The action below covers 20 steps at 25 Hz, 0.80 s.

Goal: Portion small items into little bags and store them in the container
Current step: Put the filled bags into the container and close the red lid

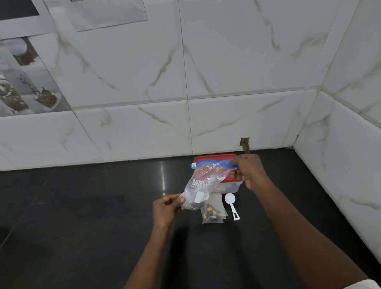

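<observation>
both hands point(166, 207) point(248, 171) hold the zip bag point(205, 180) aloft.

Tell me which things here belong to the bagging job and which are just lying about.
Job: zip bag, pinched by left hand and right hand; little bags; white scoop; red-lidded container.
Lying about: printed sheet and picture poster, both on the tiled wall.

bare forearms point(298, 227), white sleeve point(364, 286) on right
</observation>
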{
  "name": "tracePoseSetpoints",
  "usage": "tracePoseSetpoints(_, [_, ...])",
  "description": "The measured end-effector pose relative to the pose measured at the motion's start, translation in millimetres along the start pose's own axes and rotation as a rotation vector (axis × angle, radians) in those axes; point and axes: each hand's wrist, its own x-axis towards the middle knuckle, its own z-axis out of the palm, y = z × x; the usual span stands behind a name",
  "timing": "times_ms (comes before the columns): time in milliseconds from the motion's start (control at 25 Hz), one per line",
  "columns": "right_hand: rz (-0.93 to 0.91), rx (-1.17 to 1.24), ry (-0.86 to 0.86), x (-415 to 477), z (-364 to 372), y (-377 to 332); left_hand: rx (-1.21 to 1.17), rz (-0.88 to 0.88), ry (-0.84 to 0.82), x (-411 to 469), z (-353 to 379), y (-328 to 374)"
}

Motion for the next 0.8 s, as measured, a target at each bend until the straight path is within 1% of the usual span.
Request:
tracePoseSetpoints(80, [0.009,-0.035,0.005,0.7,1.3,7.4,-0.023,-0.034,0.051,-2.6,1.5,-6.4])
tracePoseSetpoints(120, [-0.026,-0.129,-0.013,1.7,1.3,9.3,-0.007,-0.032,0.048,-4.2,1.8,-9.3])
tracePoseSetpoints(240, [-0.238,-0.458,-0.083,-0.5,4.0,2.8,0.082,0.033,0.010,-6.2,0.3,-12.8])
tracePoseSetpoints(320, [-0.339,-0.642,-0.205,-7.7,12.4,-4.9,0.106,0.071,0.001,-6.5,1.0,-15.2])
tracePoseSetpoints(400, [-0.383,-0.891,-0.342,-11.9,24.2,-7.8,0.118,0.079,-0.002,-8.1,4.1,-14.9])
tracePoseSetpoints(440, [-0.396,-0.959,-0.383,-10.8,28.8,-7.4,0.105,0.078,-0.006,-8.7,5.7,-14.2])
tracePoseSetpoints(520, [-0.447,-0.961,-0.363,-7.8,36.1,-8.6,0.053,0.072,-0.020,-10.9,5.2,-14.0])
tracePoseSetpoints(600, [-0.523,-0.884,-0.273,-8.2,41.0,-14.6,-0.026,0.039,-0.013,-12.5,2.1,-15.9])
tracePoseSetpoints(680, [-0.616,-0.841,-0.187,-10.2,46.6,-18.2,-0.101,-0.001,0.012,-13.8,-1.3,-17.9])
tracePoseSetpoints(800, [-0.667,-0.788,-0.084,-8.3,51.4,-17.8,-0.216,-0.072,0.086,-14.4,-2.1,-19.0])
